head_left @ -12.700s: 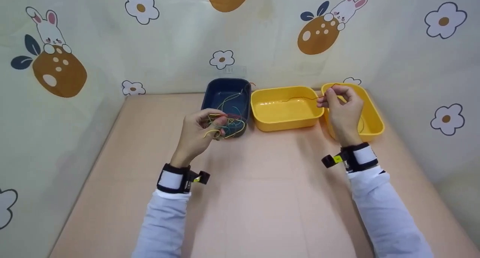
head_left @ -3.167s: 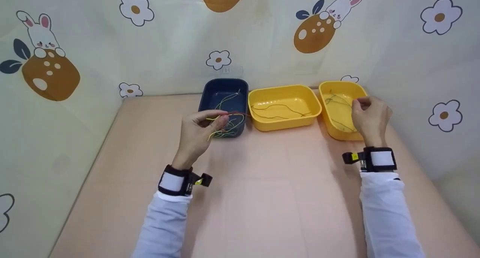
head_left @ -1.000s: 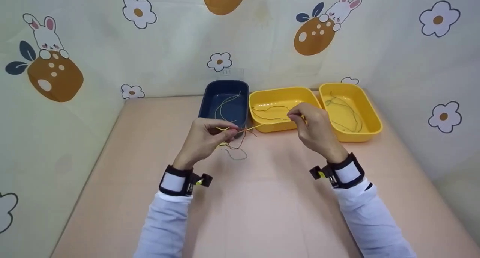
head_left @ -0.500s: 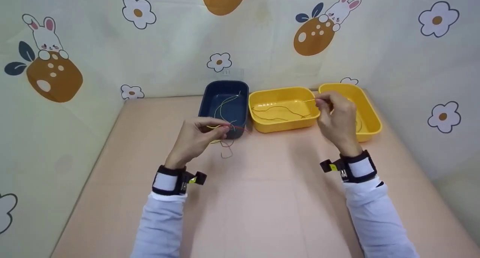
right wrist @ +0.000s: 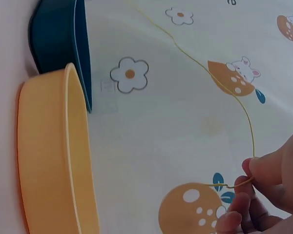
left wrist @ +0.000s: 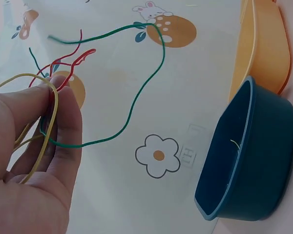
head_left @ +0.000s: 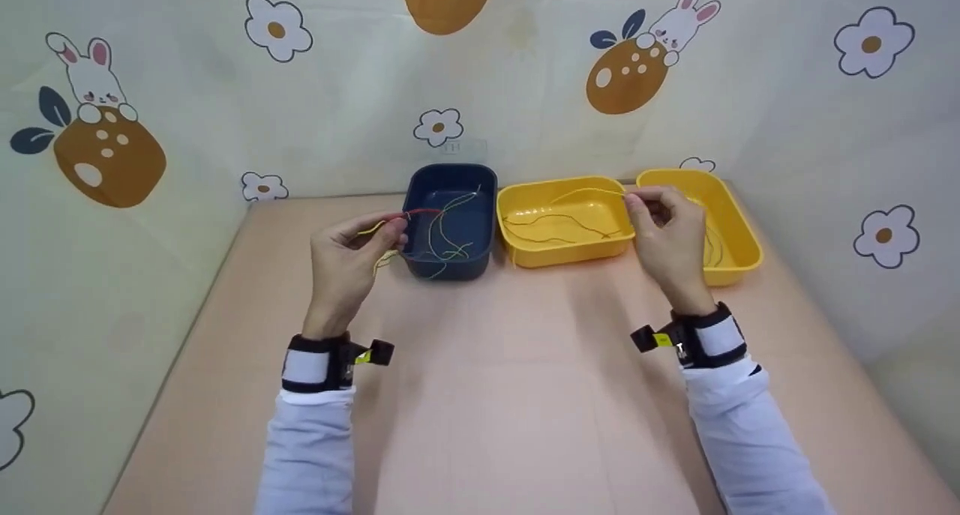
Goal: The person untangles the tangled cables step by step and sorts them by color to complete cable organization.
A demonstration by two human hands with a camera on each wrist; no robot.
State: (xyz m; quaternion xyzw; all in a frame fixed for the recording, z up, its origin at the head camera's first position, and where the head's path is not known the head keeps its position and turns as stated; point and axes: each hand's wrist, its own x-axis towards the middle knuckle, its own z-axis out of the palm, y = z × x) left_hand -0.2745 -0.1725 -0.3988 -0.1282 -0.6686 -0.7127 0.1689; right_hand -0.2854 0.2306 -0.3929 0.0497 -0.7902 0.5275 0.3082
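In the head view my left hand pinches a loose bunch of thin wires left of the dark blue bin. A red wire pokes out over that bin. The left wrist view shows a green wire looping from the same fingers, beside a yellow wire. My right hand pinches a single yellow wire between thumb and finger. That wire reaches left above the middle yellow bin, and the right wrist view shows its long curve.
Thin wires lie in the middle yellow bin. A second yellow bin stands at the right, partly behind my right hand, with wire inside. Greenish wires lie in the blue bin. All three bins stand near the patterned back wall.
Over the last second my right hand has drawn the yellow wire rightward, free of the bunch. My left hand has moved left and up with the remaining wires.
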